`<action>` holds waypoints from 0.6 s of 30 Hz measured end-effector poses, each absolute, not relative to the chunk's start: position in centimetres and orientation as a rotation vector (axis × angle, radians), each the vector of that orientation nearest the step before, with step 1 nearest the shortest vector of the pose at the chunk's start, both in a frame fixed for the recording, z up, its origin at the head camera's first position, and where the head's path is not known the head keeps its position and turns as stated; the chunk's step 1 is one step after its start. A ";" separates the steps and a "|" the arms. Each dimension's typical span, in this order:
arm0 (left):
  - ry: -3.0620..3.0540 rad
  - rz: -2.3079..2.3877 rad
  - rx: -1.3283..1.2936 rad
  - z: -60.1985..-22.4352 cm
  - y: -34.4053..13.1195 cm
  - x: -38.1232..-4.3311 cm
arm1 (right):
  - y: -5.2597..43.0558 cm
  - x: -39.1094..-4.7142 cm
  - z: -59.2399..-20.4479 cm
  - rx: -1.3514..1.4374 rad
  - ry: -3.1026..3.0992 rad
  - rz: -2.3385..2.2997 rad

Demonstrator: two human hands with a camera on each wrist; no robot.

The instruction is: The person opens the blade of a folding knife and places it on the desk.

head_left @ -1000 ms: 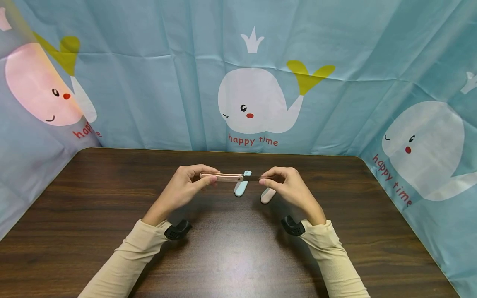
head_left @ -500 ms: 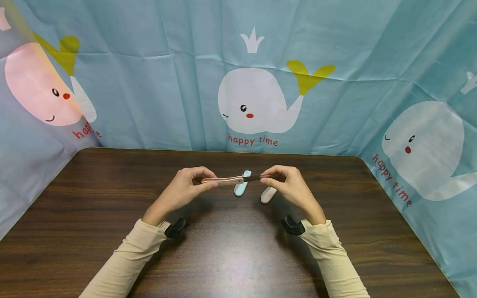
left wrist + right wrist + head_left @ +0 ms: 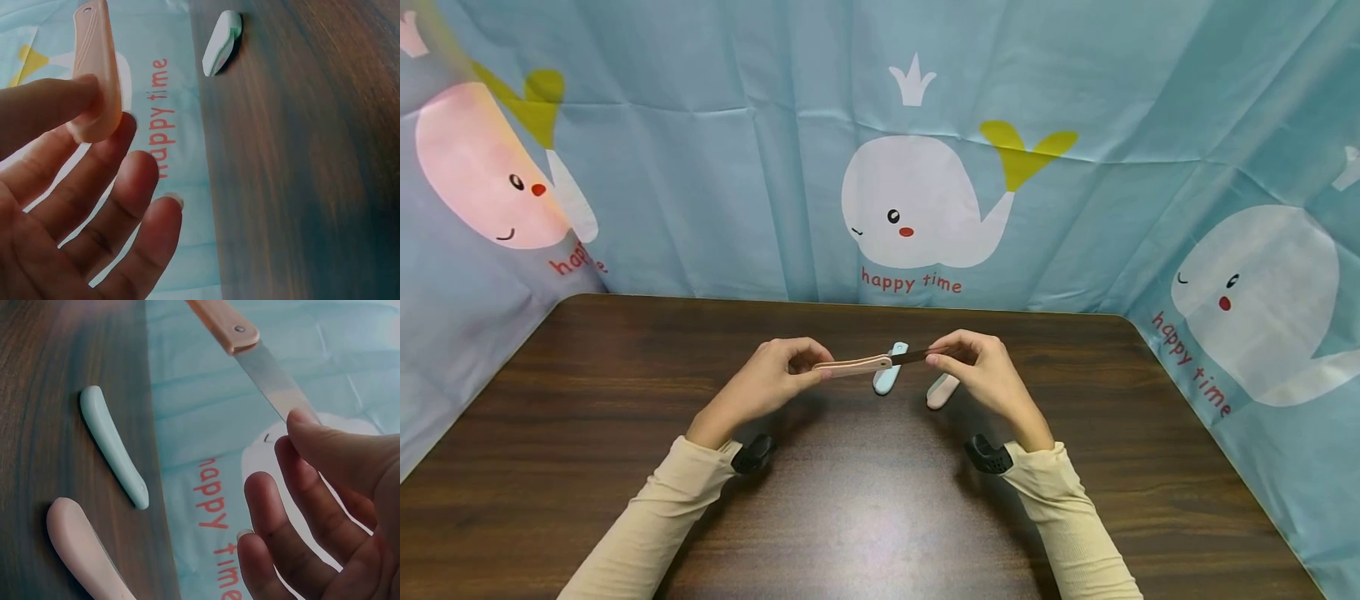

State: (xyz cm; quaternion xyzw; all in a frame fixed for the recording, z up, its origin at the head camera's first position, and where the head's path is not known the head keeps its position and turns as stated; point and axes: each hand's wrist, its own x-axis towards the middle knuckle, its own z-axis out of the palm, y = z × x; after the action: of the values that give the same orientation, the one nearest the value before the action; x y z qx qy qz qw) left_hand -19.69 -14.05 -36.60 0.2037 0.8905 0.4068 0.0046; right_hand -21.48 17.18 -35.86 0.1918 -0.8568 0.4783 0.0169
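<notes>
An unfolded folding knife with a peach-coloured handle (image 3: 853,367) is held above the table between both hands. My left hand (image 3: 767,383) pinches the handle's end between thumb and fingers; the left wrist view shows the thumb lying over the handle (image 3: 99,47). My right hand (image 3: 985,373) pinches the outer part of the blade (image 3: 269,374), hiding its tip. The handle joins the blade at a small round pivot, and the knife slopes slightly upward to the right. Below it on the table lies a light blue folding knife (image 3: 886,382), its blade not showing.
A pale pink folding knife (image 3: 84,553) lies on the dark wooden table (image 3: 865,467), partly behind my right hand in the head view. A blue curtain (image 3: 715,192) with whale prints hangs around the table's back and sides. Each wrist carries a black camera (image 3: 988,455).
The knife has tilted: its handle end has dropped slightly and its blade end has risen. My left hand has shifted slightly; both hands keep their pinch.
</notes>
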 end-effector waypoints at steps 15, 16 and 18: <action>2.838 1.178 0.549 -37.2 -14.4 -20.1 | 15.6 -22.8 -37.3 0.521 -2.556 1.624; 2.845 1.179 0.534 -37.3 -14.4 -20.2 | 15.4 -23.0 -37.4 0.511 -2.542 1.646; 2.864 1.182 0.505 -37.3 -14.5 -20.2 | 14.9 -23.4 -37.5 0.476 -2.523 1.671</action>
State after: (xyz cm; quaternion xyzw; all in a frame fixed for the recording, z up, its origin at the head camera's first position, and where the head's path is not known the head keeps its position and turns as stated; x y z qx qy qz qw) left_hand -20.22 -14.46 -37.26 0.1610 0.9123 0.3766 0.0010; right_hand -23.40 14.93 -37.49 0.1554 -0.8229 0.5451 0.0391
